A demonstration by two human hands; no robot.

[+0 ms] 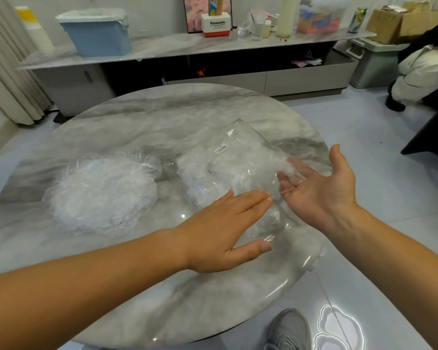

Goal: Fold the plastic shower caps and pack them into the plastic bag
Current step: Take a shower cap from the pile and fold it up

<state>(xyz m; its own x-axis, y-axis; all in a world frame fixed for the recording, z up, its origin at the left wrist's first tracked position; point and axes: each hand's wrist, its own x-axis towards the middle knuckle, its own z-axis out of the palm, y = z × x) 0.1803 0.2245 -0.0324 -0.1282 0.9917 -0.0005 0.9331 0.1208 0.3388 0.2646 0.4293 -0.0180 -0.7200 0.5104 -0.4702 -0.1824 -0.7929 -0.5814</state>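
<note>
A clear plastic bag [238,157] with a small white label lies on the round marble table [137,117], right of centre, with whitish folded caps showing inside. A heap of crinkled transparent shower caps [101,193] sits on the table's left part. My left hand [225,228] lies flat, fingers straight, on the bag's near end. My right hand [321,188] is palm up with relaxed fingers inside or under the bag's open right end, the film covering its fingertips.
Behind the table a low marble sideboard [187,46] carries a blue bin [96,31], a white and red box, bottles and cartons. A green bin [374,64] and a seated person [425,66] are at far right. My grey shoe [288,329] is on the floor below.
</note>
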